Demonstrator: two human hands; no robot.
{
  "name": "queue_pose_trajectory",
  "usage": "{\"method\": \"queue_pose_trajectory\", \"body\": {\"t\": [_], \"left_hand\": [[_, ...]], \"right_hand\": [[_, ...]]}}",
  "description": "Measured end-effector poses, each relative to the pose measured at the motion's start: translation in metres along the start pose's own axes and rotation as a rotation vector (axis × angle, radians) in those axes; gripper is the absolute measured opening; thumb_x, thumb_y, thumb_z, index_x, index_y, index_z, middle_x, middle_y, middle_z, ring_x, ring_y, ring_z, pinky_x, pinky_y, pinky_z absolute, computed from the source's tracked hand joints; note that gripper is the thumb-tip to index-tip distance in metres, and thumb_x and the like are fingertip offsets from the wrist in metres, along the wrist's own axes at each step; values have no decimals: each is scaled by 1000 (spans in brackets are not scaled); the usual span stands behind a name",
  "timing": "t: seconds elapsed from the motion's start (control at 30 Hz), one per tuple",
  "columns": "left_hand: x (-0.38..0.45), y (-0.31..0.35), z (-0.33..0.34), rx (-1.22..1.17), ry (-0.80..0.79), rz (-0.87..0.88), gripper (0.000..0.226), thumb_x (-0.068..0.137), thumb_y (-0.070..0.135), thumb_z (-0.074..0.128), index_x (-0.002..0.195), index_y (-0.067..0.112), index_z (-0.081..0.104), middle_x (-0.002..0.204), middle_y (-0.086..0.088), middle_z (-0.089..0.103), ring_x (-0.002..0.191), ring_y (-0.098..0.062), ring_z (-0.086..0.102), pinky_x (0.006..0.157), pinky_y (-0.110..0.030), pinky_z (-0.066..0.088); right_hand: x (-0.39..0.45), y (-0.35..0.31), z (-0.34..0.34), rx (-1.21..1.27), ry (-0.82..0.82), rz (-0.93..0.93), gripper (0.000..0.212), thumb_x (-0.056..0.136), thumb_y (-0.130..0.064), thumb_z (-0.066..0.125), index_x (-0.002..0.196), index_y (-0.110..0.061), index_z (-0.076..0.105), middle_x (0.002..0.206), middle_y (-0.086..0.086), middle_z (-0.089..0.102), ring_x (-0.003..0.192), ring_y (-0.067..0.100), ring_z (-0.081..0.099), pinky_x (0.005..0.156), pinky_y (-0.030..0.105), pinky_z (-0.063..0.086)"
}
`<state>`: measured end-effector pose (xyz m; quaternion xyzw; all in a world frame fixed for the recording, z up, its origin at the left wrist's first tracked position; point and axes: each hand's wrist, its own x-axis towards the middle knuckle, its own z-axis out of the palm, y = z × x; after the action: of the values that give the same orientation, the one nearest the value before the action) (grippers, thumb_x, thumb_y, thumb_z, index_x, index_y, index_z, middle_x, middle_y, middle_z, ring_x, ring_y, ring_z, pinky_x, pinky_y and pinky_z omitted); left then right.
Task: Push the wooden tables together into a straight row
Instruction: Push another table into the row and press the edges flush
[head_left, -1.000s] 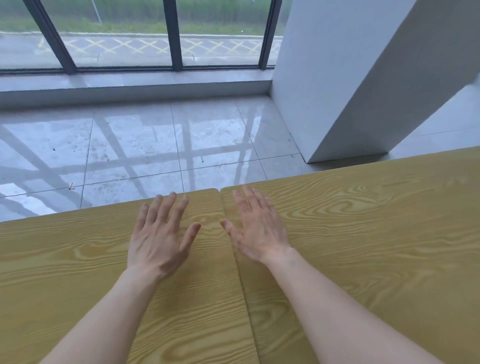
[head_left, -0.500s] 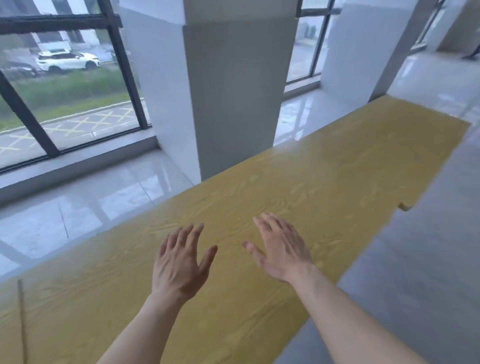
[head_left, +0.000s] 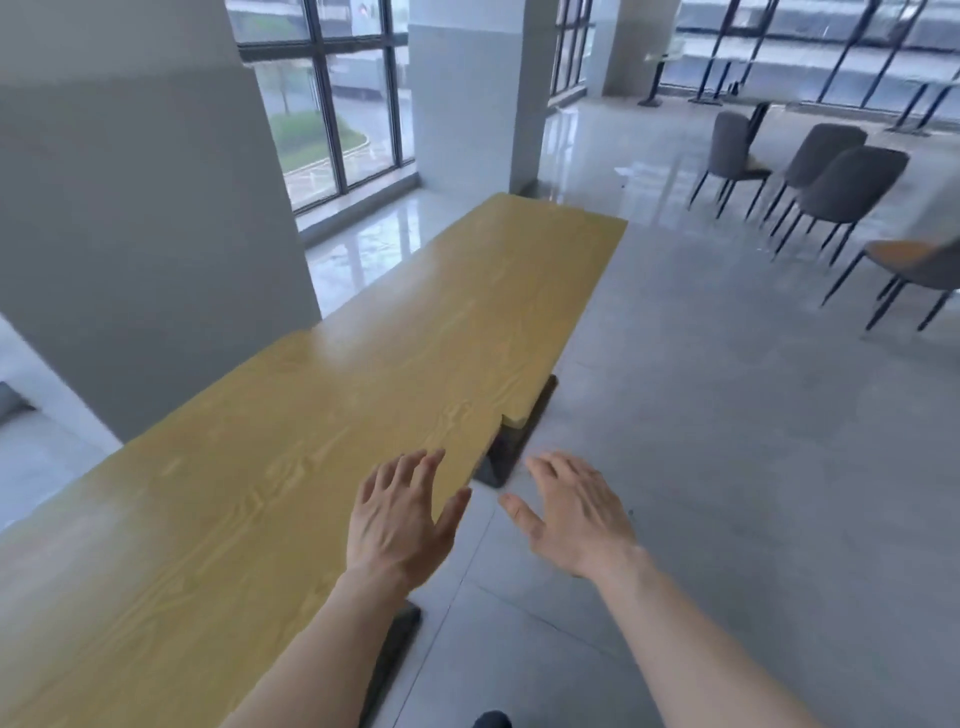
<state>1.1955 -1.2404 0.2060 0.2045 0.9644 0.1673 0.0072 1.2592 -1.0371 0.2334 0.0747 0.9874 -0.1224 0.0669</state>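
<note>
— Along the left side, what fills the view?

— Wooden tables set end to end, running from the lower left up toward the middle. The near table (head_left: 218, 499) takes up most of the lower left, and the far table (head_left: 498, 291) carries on beyond it toward a white pillar (head_left: 467, 93).

— Do their edges line up?

— Not quite on the right side. Where the two tops meet, the far table's edge juts out a little past the near one, leaving a small step (head_left: 511, 418). A dark table base (head_left: 519, 431) shows on the floor just under that step.

— And the hands?

— Both are held out, palms down, fingers spread and relaxed, gripping nothing. The left hand (head_left: 397, 525) is over the right edge of the near table; whether it touches the wood cannot be told. The right hand (head_left: 574, 514) is over the grey floor (head_left: 727, 467), just off the table's edge. The two hands are apart, with a gap between the thumbs.

— Anything else in the room?

— Grey chairs (head_left: 831, 192) stand well off to the upper right, and tall windows (head_left: 337, 104) sit behind a grey column (head_left: 135, 208) on the left.
</note>
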Motion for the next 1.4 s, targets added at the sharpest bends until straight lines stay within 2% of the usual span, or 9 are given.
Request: {"method": "queue_pose_trajectory", "body": {"t": [0.13, 0.27, 0.4, 0.5, 0.63, 0.8, 1.03, 1.3, 1.4], "left_hand": [[79, 57, 44, -28, -38, 34, 72, 97, 75, 20, 156, 36, 32, 157, 6, 46, 145, -20, 39, 119, -41, 29], [152, 114, 78, -38, -78, 21, 69, 98, 74, 22, 153, 34, 38, 151, 7, 51, 140, -20, 43, 116, -40, 31], [202, 159, 101, -45, -102, -16, 70, 99, 74, 22, 155, 35, 36, 153, 8, 49, 142, -17, 40, 117, -37, 28], [235, 182, 118, -41, -107, -72, 69, 99, 73, 23, 155, 34, 34, 154, 8, 48, 143, -18, 40, 118, -37, 28], [272, 197, 144, -23, -79, -198, 69, 99, 73, 22, 155, 34, 35, 152, 7, 49, 141, -19, 42, 117, -38, 29], [293, 207, 169, -36, 2, -440, 68, 99, 72, 23, 153, 32, 38, 148, 6, 53, 137, -20, 45, 115, -38, 31], [307, 196, 210, -57, 123, -715, 70, 98, 70, 24, 153, 30, 39, 151, 7, 50, 142, -19, 39, 119, -38, 25], [365, 140, 275, -45, 244, -804, 69, 99, 67, 28, 153, 27, 40, 163, 1, 37, 155, -23, 22, 128, -41, 6], [385, 126, 292, -7, 255, -833, 70, 101, 67, 25, 155, 25, 38, 166, -1, 33, 157, -24, 18, 129, -43, 4]], "right_hand": [[52, 82, -17, -13, -14, 61, 117, 75, -87, -8, 160, -16, 30, 168, 6, 30, 156, 23, 22, 126, 36, 13], [102, 157, -35, -26, -71, 85, 98, 89, -81, 11, 159, -15, 32, 167, 6, 32, 155, 24, 23, 126, 37, 14], [143, 218, -56, -15, -95, 84, 104, 81, -80, 2, 160, -17, 31, 167, 4, 32, 156, 22, 23, 126, 36, 14], [181, 260, -65, -24, -126, 47, 82, 99, -71, 23, 160, -16, 30, 167, 5, 31, 156, 22, 22, 126, 36, 13], [242, 295, -67, -68, -159, -81, 80, 99, -70, 28, 157, -14, 35, 164, 6, 37, 153, 24, 27, 125, 36, 16], [314, 315, -66, -70, -228, -288, 83, 99, -70, 28, 161, -16, 28, 169, 5, 27, 158, 22, 18, 127, 36, 10], [397, 300, -22, -108, -238, -582, 78, 101, -67, 28, 159, -14, 33, 167, 6, 33, 157, 21, 20, 129, 37, 10], [489, 269, 67, -137, -118, -788, 78, 101, -64, 22, 152, -9, 44, 160, 11, 45, 154, 26, 29, 128, 41, 15], [521, 266, 89, -127, -63, -825, 77, 103, -62, 23, 150, -7, 46, 158, 14, 46, 154, 29, 30, 128, 44, 19]]}}
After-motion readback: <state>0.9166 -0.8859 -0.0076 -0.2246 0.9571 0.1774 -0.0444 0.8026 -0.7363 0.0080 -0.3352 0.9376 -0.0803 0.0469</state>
